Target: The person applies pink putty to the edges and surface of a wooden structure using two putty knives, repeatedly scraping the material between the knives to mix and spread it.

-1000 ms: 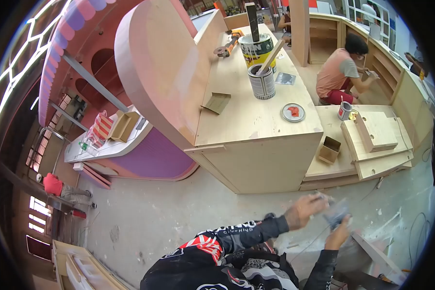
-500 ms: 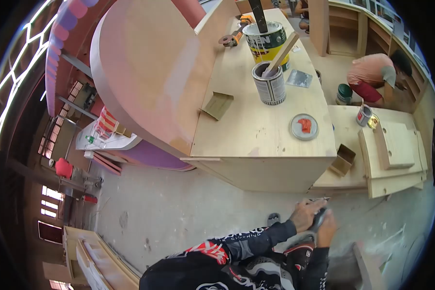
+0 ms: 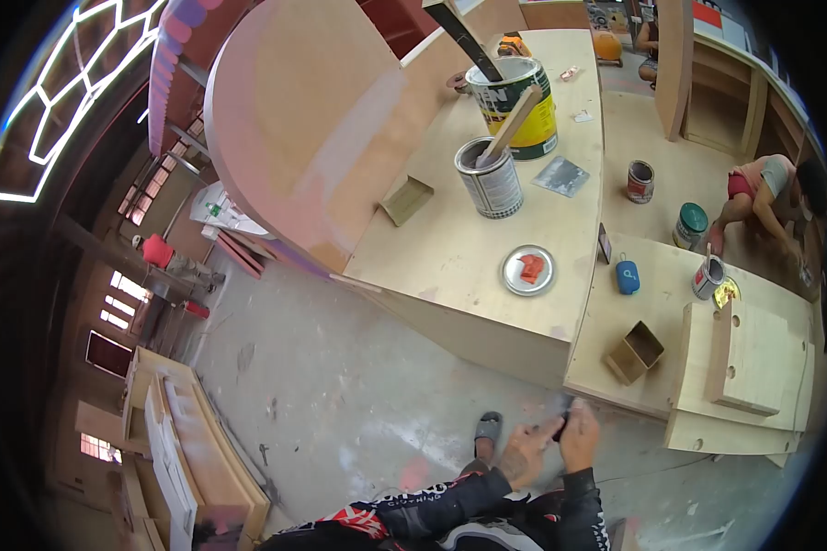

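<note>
Below the near corner of the wooden counter, my left hand [image 3: 524,455] and my right hand [image 3: 579,439] meet around a small dark-handled scraper [image 3: 563,425]. The right fingers wrap its handle; the left fingers are closed against it from the other side. Its far end is blurred and partly hidden. Above the hands, the wooden counter [image 3: 432,266] carries an open grey paint can [image 3: 492,191] with a wooden stick, a larger yellow-green can [image 3: 535,124], a round lid [image 3: 529,270] with orange-red paste, a grey flat plate [image 3: 561,176] and a folded sandpaper piece [image 3: 405,200].
On the lower bench [image 3: 606,317] are a small open box [image 3: 635,353], a blue pouch [image 3: 627,275], a small can [image 3: 708,277] and stacked curved boards [image 3: 749,367]. A crouching person [image 3: 763,197] works at right. A sandaled foot [image 3: 488,432] shows on the floor.
The view has turned and shifted, so the counter appears lower and more of the bench shows. Both hands remain together on the scraper. The crouching person leans further right, an arm stretched out.
</note>
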### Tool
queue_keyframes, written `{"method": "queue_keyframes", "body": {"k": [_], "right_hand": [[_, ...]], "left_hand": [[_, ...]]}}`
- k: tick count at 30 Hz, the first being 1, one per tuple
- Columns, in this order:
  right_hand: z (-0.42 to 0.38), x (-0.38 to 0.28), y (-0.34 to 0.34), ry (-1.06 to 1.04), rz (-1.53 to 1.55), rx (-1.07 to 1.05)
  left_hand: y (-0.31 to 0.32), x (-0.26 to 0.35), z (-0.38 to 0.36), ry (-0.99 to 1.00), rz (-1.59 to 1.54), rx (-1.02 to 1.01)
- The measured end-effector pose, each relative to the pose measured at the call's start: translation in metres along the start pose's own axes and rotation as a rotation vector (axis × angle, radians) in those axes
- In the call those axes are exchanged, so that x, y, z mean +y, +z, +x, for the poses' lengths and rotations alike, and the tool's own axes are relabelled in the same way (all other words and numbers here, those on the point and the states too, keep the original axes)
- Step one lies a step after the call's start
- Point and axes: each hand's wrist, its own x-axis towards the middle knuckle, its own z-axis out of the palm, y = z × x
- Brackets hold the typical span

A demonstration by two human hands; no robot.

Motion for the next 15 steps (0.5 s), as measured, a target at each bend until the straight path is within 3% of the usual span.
{"method": "queue_keyframes", "body": {"k": [1, 2, 3, 5, 6, 7, 10, 11, 13, 15], "right_hand": [[0.004, -0.003, -0.008, -0.054, -0.079, -0.251], [0.005, 0.034, -0.017, -0.132, -0.189, -0.388], [0.012, 0.031, -0.019, -0.150, -0.190, -0.390], [0.021, 0.017, -0.023, -0.042, -0.115, -0.158], [0.037, -0.003, -0.021, 0.027, 0.051, 0.029], [0.036, -0.022, -0.022, 0.006, 0.044, 0.006], [0.029, -0.047, -0.024, -0.369, -0.062, -0.489], [0.023, -0.045, -0.027, -0.457, -0.265, -0.510], [0.032, -0.029, -0.022, -0.344, -0.083, -0.226], [0.039, -0.077, -0.032, -0.395, -0.124, -0.296]], "left_hand": [[0.005, 0.008, 0.000, -0.066, 0.283, -0.052], [0.009, -0.012, 0.007, -0.137, 0.260, 0.046], [0.008, -0.005, 0.009, -0.129, 0.258, 0.061], [0.006, 0.013, 0.007, -0.097, 0.270, 0.244], [0.012, 0.017, -0.008, -0.069, 0.262, 0.133], [0.020, 0.022, -0.008, -0.076, 0.253, 0.163], [0.017, 0.019, 0.014, -0.065, 0.284, 0.377], [0.006, 0.019, 0.018, -0.056, 0.276, 0.399], [-0.018, 0.051, 0.017, -0.040, 0.273, 0.452], [-0.009, 0.074, -0.005, 0.039, 0.169, 0.466]]}}
